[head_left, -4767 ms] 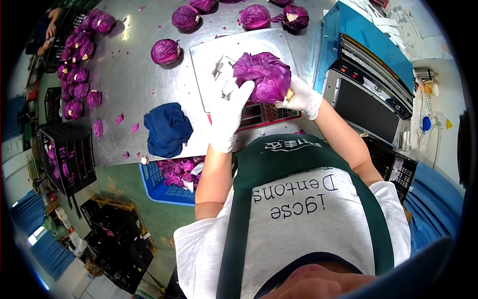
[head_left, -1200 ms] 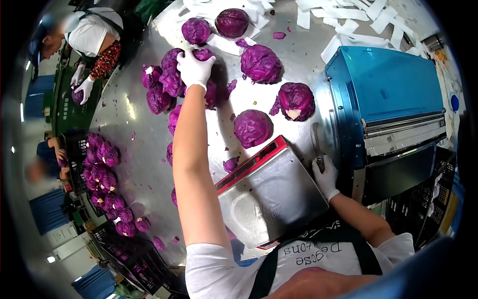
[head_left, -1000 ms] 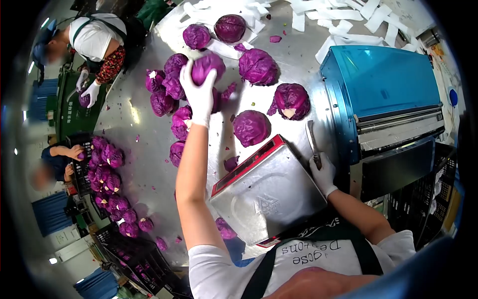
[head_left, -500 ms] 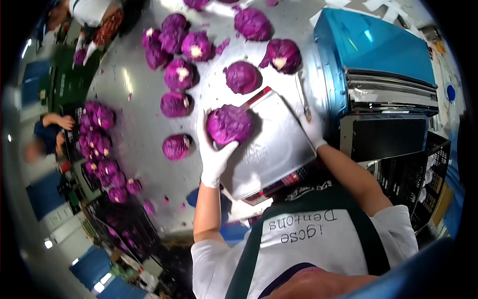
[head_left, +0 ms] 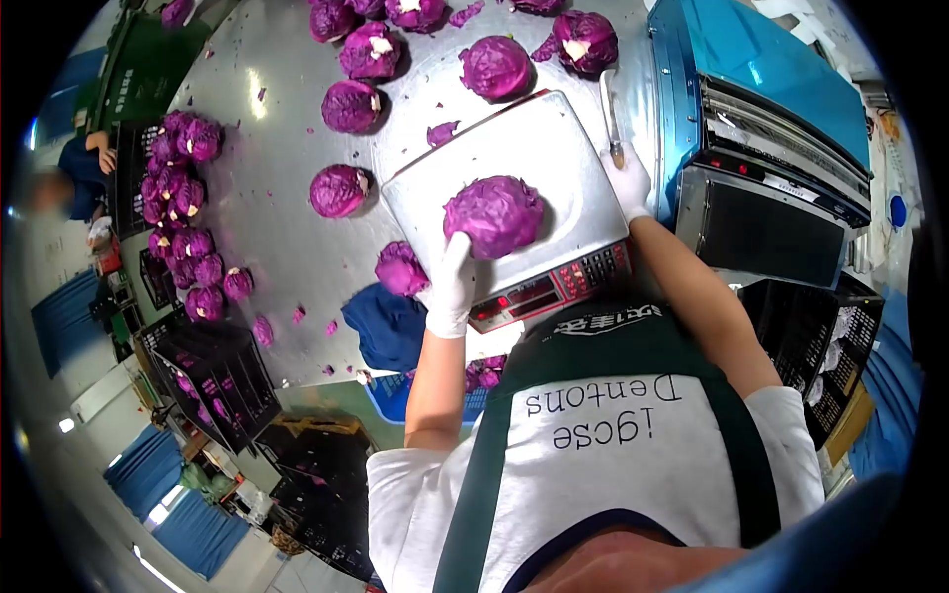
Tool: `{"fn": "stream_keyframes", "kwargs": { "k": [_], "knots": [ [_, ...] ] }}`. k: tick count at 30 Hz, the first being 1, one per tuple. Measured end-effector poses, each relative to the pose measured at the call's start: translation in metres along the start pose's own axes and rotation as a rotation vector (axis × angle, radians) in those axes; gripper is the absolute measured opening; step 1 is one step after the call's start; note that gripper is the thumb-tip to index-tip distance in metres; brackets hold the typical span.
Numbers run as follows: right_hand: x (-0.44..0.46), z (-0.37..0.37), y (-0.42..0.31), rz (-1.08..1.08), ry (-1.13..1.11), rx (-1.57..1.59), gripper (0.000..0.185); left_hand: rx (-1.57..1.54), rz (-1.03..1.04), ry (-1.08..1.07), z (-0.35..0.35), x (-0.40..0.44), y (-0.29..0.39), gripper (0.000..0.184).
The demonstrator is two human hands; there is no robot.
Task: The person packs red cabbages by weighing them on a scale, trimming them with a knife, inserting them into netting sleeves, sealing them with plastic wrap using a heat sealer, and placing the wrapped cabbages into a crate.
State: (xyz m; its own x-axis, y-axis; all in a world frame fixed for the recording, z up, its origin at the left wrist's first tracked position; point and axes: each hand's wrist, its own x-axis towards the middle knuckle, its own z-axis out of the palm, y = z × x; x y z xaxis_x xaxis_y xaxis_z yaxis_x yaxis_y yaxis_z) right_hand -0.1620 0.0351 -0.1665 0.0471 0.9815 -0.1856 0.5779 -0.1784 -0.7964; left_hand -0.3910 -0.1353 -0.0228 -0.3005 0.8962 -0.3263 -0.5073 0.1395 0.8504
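Observation:
My gloved left hand [head_left: 452,289] is at the left edge of a silver weighing scale [head_left: 583,148]. Its thumb touches the large red cabbage [head_left: 494,217] that sits on the scale plate. The other fingers curl at a smaller red cabbage [head_left: 400,269] just left of the scale and are partly hidden behind it. By the scale's right edge, my gloved right hand [head_left: 628,183] is closed around the handle of a knife [head_left: 609,104], blade pointing away from me. The scale's red keypad panel [head_left: 549,292] faces my apron.
Several red cabbages [head_left: 351,106] lie on the metal table [head_left: 267,188], with a pile [head_left: 183,212] at its left side. A blue machine [head_left: 771,79] stands at right. Dark blue cloth [head_left: 386,326] and a blue basket [head_left: 390,395] are near me. Another person's hand [head_left: 102,153] shows far left.
The large cabbage has gone from my left hand's grasp to the middle of the scale plate. My left hand is lower on it. The view has shifted, while the right hand keeps the knife.

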Motion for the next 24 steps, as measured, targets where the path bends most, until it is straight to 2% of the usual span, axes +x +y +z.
{"fn": "stream_keyframes", "kwargs": {
  "k": [3,5,8,9,12,13,14,16,17,18,19,20,22,23,24],
  "knots": [
    [-0.007,-0.011,-0.010,0.069,-0.077,0.190,0.018,-0.340,-0.080,0.023,-0.002,-0.011,-0.016,0.062],
    [-0.018,-0.023,-0.031,0.112,-0.086,0.362,0.016,-0.406,-0.117,0.041,0.012,-0.018,-0.008,0.062],
    [-0.028,-0.033,-0.010,0.202,-0.118,0.370,0.019,-0.607,-0.179,0.024,0.021,-0.024,-0.006,0.063],
    [-0.030,-0.041,-0.003,0.325,-0.206,0.368,0.035,-0.678,-0.201,0.013,0.025,-0.027,-0.003,0.062],
    [-0.052,-0.051,-0.005,0.207,-0.147,0.503,0.056,-0.575,-0.243,0.048,0.037,-0.038,0.003,0.063],
    [-0.061,-0.069,-0.030,0.274,-0.259,0.430,0.069,-0.541,-0.237,0.037,0.035,-0.040,-0.001,0.065],
    [-0.065,-0.074,-0.031,-0.027,-0.174,0.045,0.070,-0.556,-0.247,0.006,0.034,-0.041,-0.006,0.065],
    [-0.081,-0.094,-0.059,-0.234,-0.307,0.248,0.075,-0.591,-0.251,-0.044,0.031,-0.045,-0.014,0.067],
    [-0.090,-0.102,-0.086,-0.306,-0.462,0.347,0.078,-0.471,-0.192,-0.035,0.037,-0.049,-0.017,0.067],
    [-0.102,-0.107,-0.111,-0.369,-0.626,0.449,0.082,-0.529,-0.266,-0.020,0.046,-0.055,-0.004,0.064],
    [-0.114,-0.109,-0.125,-0.334,-0.692,0.425,0.085,-0.455,-0.256,-0.042,0.048,-0.060,-0.006,0.063],
    [-0.121,-0.104,-0.131,-0.168,-0.843,0.569,0.085,-0.379,-0.248,-0.076,0.050,-0.063,-0.005,0.062],
    [-0.116,-0.095,-0.139,-0.190,-0.785,0.561,0.078,-0.178,-0.256,-0.125,0.056,-0.074,0.003,0.061],
    [-0.107,-0.092,-0.141,-0.072,-0.842,0.655,0.068,-0.058,-0.178,-0.197,0.058,-0.081,0.019,0.060],
    [-0.108,-0.095,-0.142,0.156,-0.815,0.740,0.060,0.063,-0.101,-0.264,0.052,-0.090,0.037,0.058]
  ]
}}
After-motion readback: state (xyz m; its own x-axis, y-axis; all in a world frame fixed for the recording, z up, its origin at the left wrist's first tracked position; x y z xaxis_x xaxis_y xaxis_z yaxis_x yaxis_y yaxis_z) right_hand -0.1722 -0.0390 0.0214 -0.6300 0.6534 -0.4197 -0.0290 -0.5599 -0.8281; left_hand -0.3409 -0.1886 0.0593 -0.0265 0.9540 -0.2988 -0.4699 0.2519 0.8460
